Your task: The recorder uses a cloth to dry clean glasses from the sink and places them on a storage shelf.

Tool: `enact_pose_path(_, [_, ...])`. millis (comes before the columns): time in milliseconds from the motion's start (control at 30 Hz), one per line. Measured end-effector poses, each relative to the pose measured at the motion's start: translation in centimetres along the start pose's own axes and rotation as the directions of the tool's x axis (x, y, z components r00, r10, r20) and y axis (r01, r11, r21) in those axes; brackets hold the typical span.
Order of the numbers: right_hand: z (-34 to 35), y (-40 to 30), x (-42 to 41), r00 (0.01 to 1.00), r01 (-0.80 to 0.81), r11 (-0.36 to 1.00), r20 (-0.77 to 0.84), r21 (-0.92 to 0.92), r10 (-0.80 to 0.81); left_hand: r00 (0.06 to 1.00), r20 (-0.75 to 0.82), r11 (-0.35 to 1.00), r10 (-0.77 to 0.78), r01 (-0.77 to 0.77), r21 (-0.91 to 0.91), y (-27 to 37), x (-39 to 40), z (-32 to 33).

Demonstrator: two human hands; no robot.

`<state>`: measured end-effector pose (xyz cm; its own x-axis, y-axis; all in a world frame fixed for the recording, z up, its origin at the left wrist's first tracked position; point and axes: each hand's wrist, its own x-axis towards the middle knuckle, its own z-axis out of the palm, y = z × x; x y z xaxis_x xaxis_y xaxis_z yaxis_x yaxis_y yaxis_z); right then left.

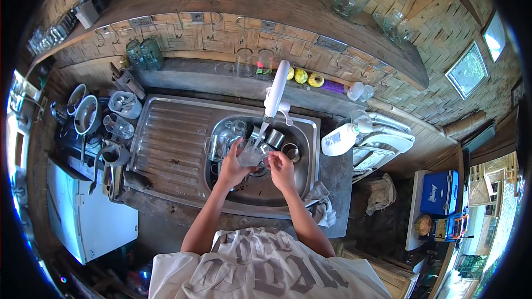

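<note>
Water runs from the white faucet (277, 89) into a clear glass cup (250, 155) above the sink basin (301, 193). My left hand (233, 167) grips the cup's left side. On its right side, the fingers of my right hand (282, 169) pinch what looks like the handle. Beneath and behind the cup, the basin holds glass mugs (217, 148), a metal cup (275, 138) and a smaller round metal cup (291, 152). Dark bits of debris lie on the basin floor. My hands and the cup hide part of the dishes below.
Left of the basin extends a ribbed steel drainboard (178, 145). A white dish-soap bottle (340, 139) and a crumpled cloth (322, 205) lie to the right. Behind the faucet runs a ledge (187, 72) with glasses and sponges. A wooden shelf (249, 6) with glass cups hangs above.
</note>
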<state>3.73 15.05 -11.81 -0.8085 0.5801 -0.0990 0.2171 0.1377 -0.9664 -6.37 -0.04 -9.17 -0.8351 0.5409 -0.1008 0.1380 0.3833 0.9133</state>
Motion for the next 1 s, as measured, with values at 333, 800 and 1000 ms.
enact_pose_path(333, [1.5,1.7,-1.6,0.830,-0.549,0.779,0.308,0.301,0.466,0.984,-0.179,0.923,0.013,0.057,0.381,0.3,-4.2,-0.6])
enact_pose_path(800, [-1.2,-2.9,9.6,0.879,-0.409,0.756,-0.001,0.512,0.476,0.938,-0.277,0.939,-0.209,0.271,0.210,0.7,-4.9,-1.6])
enact_pose_path(1000, [-3.9,-6.6,15.6,0.864,-0.378,0.519,0.091,0.767,0.495,0.936,-0.247,0.963,-0.252,0.267,0.030,0.8,-6.2,-1.8])
